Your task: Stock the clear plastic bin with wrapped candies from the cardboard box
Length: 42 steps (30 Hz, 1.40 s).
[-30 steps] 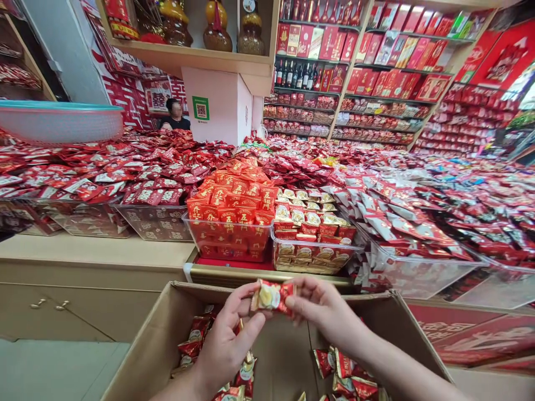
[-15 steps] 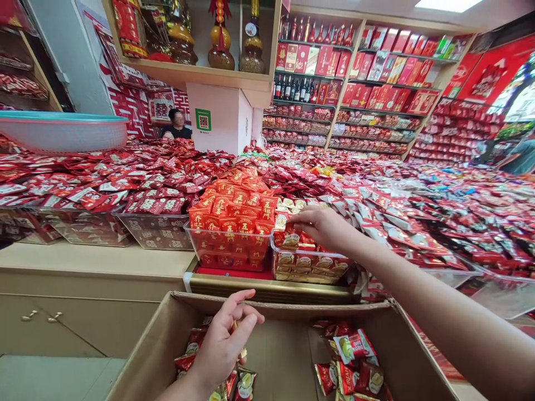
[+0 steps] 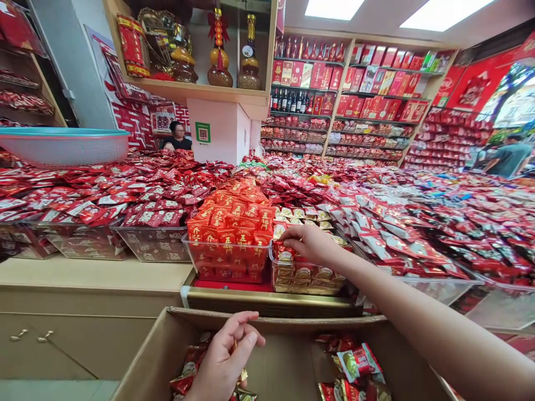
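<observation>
My right hand (image 3: 307,242) is stretched forward over the clear plastic bin (image 3: 309,275) of gold-and-red wrapped candies (image 3: 303,213), palm down, fingers curled onto the near rows at the bin's left front. The fingertips press on one red-and-gold candy packet (image 3: 286,253); whether it is gripped or only touched I cannot tell. My left hand (image 3: 221,362) hangs low over the cardboard box (image 3: 159,356), fingers loosely bent, thumb and forefinger nearly meeting; something thin and golden shows just under them, too small to identify. Loose candy packets (image 3: 355,365) lie in the box, some at the left beneath that hand, more at the right.

Left of the candy bin, touching it, stands a second clear bin of orange-red packets (image 3: 229,223), stacked in a mound. Both bins rest on a red pad with a gold-edged counter (image 3: 267,301) front. Further bins of red packets (image 3: 154,214) run off to the left, and white-and-red packets (image 3: 388,234) to the right. A blue-rimmed basket (image 3: 62,143) sits at far left. Behind, a person (image 3: 178,136) sits by a pink pillar, and shelves (image 3: 355,89) of red boxes and bottles line the back wall.
</observation>
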Tool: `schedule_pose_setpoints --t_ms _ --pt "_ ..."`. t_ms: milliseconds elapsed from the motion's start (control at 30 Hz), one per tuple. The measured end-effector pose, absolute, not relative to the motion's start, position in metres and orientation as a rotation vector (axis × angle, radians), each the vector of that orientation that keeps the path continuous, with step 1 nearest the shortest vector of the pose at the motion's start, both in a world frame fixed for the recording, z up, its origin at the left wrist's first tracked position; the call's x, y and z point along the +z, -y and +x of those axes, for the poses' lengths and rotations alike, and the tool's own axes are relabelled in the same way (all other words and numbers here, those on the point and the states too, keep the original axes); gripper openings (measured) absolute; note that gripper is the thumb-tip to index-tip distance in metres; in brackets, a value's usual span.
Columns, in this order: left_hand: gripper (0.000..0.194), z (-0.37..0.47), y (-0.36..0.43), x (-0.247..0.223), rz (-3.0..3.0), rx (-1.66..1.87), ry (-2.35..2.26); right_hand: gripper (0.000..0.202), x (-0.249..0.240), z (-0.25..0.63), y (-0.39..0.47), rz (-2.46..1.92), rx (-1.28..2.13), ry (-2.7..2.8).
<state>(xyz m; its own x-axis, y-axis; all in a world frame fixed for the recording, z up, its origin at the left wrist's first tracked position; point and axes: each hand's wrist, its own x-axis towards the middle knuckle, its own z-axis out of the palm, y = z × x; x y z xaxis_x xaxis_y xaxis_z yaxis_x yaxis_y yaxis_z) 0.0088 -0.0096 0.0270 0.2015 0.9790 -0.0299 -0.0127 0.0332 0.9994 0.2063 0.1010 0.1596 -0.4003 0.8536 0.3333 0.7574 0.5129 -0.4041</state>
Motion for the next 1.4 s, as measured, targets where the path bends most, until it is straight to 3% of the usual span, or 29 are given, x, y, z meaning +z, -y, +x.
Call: schedule_pose_setpoints --t_ms 300,400,500,633,767,900,1167,1300,1400 --pt "0.038 0.012 0.009 0.033 1.113 1.129 -1.062 0.014 0.161 0.21 -0.064 -1.156 0.133 2.046" --pt "0.033 0.013 0.008 0.037 1.086 1.178 -1.1 0.013 0.128 0.192 -0.02 -1.11 0.593 2.006" --pt "0.027 0.015 0.01 0.038 1.123 1.219 -1.183 0.031 0.078 0.168 0.014 -1.128 1.145 1.906" --pt "0.025 0.022 0.021 0.042 1.125 1.135 -1.179 0.031 0.041 0.15 0.027 -1.042 1.391 1.787" --pt "0.024 0.024 0.03 0.051 0.944 1.097 -0.996 0.022 0.046 0.154 0.025 -0.98 1.421 1.695" --pt "0.02 0.02 0.028 0.059 0.866 1.008 -0.81 0.027 0.057 0.168 0.016 -1.02 1.531 1.466" --pt "0.026 0.016 0.018 0.056 1.147 0.977 -0.892 0.029 0.056 0.183 0.003 -0.997 1.524 1.362" --pt "0.028 0.014 0.018 0.059 1.102 0.89 -0.921 0.023 0.054 0.184 0.004 -0.966 1.428 1.407" --pt "0.025 0.011 0.018 0.065 0.935 0.8 -0.862 0.014 0.059 0.187 0.008 -0.933 1.127 1.65"
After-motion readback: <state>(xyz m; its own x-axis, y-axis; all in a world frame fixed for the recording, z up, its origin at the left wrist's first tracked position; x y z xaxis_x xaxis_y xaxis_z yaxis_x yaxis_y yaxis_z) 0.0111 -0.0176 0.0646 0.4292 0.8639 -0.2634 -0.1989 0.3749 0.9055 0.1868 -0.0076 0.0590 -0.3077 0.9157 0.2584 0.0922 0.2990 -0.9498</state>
